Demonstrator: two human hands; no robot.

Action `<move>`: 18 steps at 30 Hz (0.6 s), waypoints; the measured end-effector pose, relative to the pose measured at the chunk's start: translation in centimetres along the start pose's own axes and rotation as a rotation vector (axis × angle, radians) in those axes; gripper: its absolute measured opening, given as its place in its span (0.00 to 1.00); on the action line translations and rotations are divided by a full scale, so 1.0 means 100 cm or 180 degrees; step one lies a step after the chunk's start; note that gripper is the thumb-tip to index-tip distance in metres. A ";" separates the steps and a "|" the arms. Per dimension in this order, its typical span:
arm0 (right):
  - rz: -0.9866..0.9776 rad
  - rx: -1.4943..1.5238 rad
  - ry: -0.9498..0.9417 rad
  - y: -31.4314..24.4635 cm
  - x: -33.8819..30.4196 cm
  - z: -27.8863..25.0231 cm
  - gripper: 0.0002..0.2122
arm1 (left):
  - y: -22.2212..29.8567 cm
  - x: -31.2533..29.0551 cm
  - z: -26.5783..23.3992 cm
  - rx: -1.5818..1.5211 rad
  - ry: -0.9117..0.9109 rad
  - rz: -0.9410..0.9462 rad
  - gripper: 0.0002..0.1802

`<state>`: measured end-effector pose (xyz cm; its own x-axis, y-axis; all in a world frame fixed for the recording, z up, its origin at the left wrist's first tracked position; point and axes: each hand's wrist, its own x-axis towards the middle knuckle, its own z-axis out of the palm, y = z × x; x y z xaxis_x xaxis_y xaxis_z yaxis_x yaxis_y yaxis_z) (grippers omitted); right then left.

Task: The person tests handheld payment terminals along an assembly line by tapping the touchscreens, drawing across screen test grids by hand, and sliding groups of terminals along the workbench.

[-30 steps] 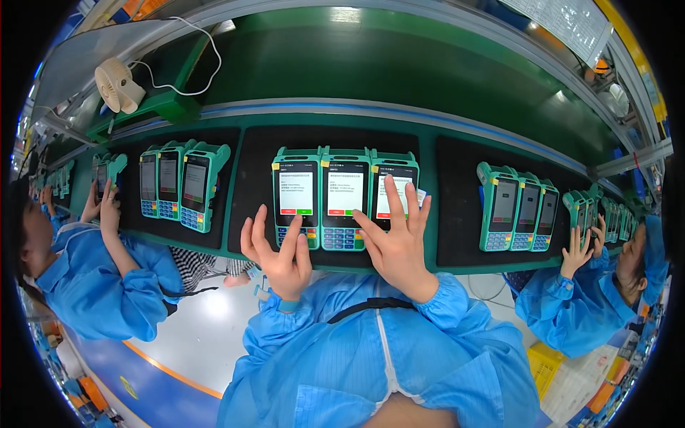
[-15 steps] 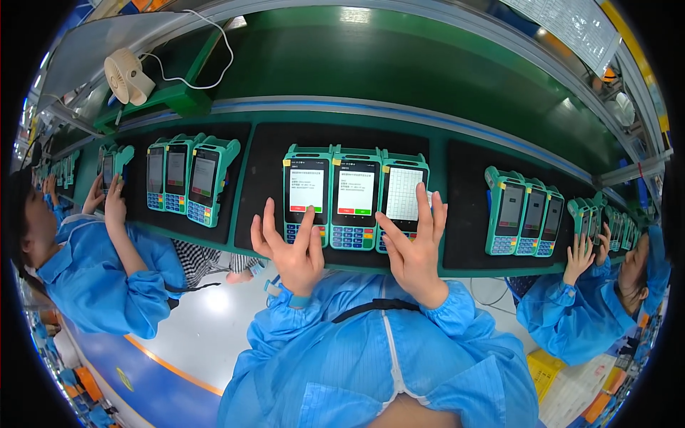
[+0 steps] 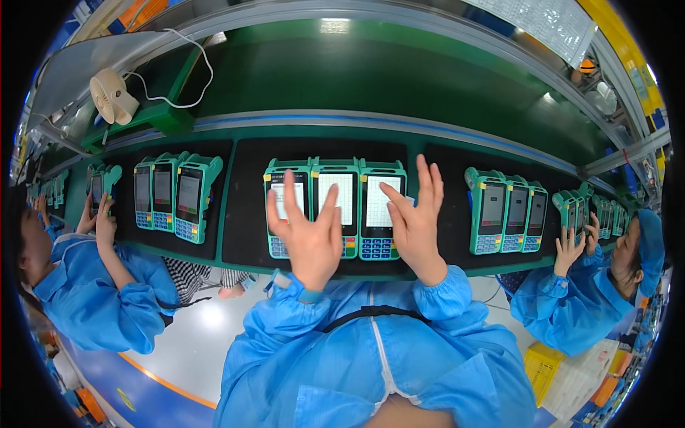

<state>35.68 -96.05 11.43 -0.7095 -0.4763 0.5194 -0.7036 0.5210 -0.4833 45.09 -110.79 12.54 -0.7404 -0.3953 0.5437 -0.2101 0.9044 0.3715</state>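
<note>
Three payment terminals with green casings and coloured keypads stand side by side on a black mat in front of me. Over the left payment terminal [image 3: 277, 247] and the middle payment terminal [image 3: 347, 187] is my left hand [image 3: 310, 246], fingers spread; its index fingertip is at the middle screen, which shows a grid. My right hand [image 3: 419, 239], also with fingers apart, has its index fingertip at the grid on the right payment terminal's screen [image 3: 376, 214]. Text shows on the left screen, partly covered by my fingers. Neither hand grips anything.
More terminals stand on mats to the left [image 3: 163, 192] and right [image 3: 503, 214]. Co-workers in blue smocks sit on both sides, hands at their own terminals. A metal rail [image 3: 335, 119] runs behind the mats, and a small fan [image 3: 113, 96] stands at the far left.
The middle screen has switched from text to a grid. My left index finger has moved from the left terminal to the middle one; my right hand has shifted onto the right screen.
</note>
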 end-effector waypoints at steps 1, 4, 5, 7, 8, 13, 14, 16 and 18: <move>-0.0021 0.0066 -0.0023 -0.001 0.006 0.002 0.13 | 0.005 0.004 0.007 -0.0049 -0.0038 0.0054 0.15; -0.0034 -0.0029 -0.0127 -0.003 0.014 0.010 0.13 | 0.017 0.014 0.020 -0.0199 -0.0139 0.0091 0.15; -0.0007 -0.0107 -0.0168 -0.001 0.014 0.013 0.13 | 0.017 0.016 0.024 -0.0222 -0.0125 0.0106 0.15; 0.0018 -0.0162 -0.0206 0.001 0.013 0.014 0.13 | 0.018 0.016 0.026 -0.0063 -0.0225 -0.0066 0.15; 0.0100 -0.0158 -0.0179 0.002 0.012 0.011 0.13 | 0.016 0.017 0.024 -0.0059 -0.0180 -0.0088 0.14; 0.0416 -0.0055 0.0036 0.018 0.002 -0.001 0.13 | -0.005 0.014 0.015 0.0380 0.0008 -0.0229 0.13; 0.0408 -0.0064 0.0033 0.020 0.002 -0.002 0.13 | -0.008 0.013 0.012 0.0506 0.0057 -0.0260 0.13; 0.0369 0.0024 -0.0005 0.019 -0.001 -0.003 0.13 | -0.014 0.012 0.009 0.0475 0.0044 -0.0232 0.13; 0.0370 -0.0012 -0.0026 0.019 -0.003 -0.004 0.13 | -0.016 0.011 0.010 0.0407 0.0017 -0.0185 0.14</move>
<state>34.57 -94.68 10.66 -0.7865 -0.4183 0.4543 -0.6165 0.5757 -0.5372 43.99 -112.51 11.78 -0.7212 -0.4483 0.5281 -0.3325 0.8928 0.3038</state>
